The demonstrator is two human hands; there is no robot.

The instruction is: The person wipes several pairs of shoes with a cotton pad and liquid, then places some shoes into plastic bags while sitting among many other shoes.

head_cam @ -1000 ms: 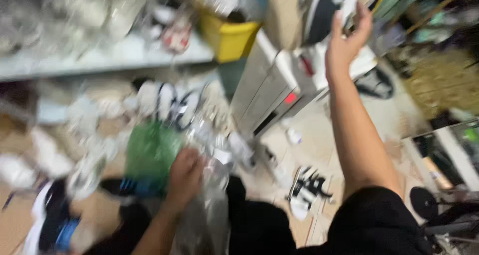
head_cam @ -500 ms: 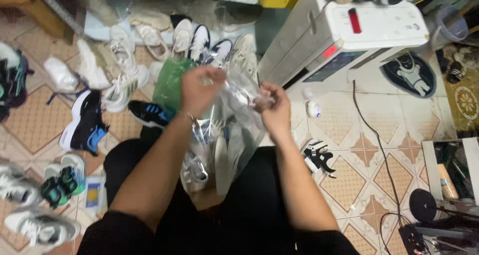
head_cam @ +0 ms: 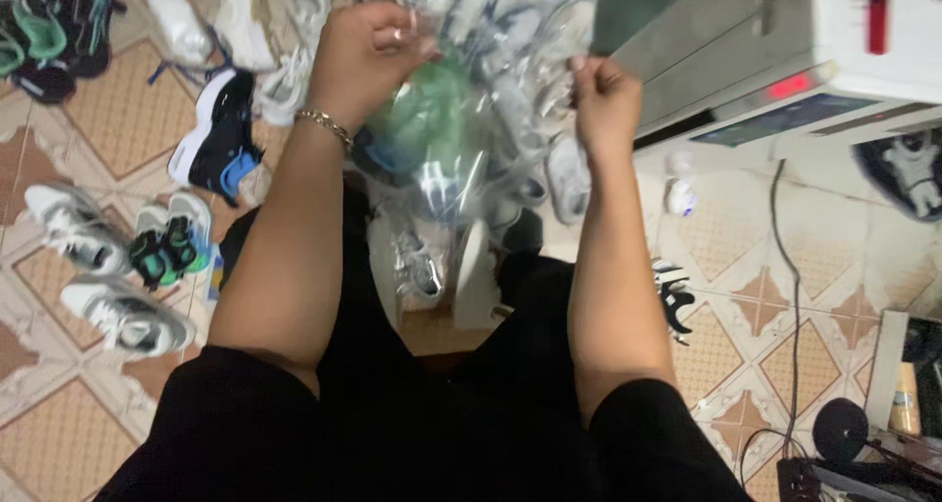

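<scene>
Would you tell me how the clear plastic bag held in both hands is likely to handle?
The clear plastic bag looks floppy: it crumples between the left hand and right hand. Its glossy film is probably slippery. It probably sags, since shoes seem to hang inside.

The plastic bag (head_cam: 471, 158) is clear, with green showing through it. The sneaker (head_cam: 218, 134) is black, white and blue. The floor tiles (head_cam: 854, 266) are cream with tan diamond patterns. The machine (head_cam: 785, 60) is white with red lights. The bracelet (head_cam: 326, 124) is gold.
</scene>
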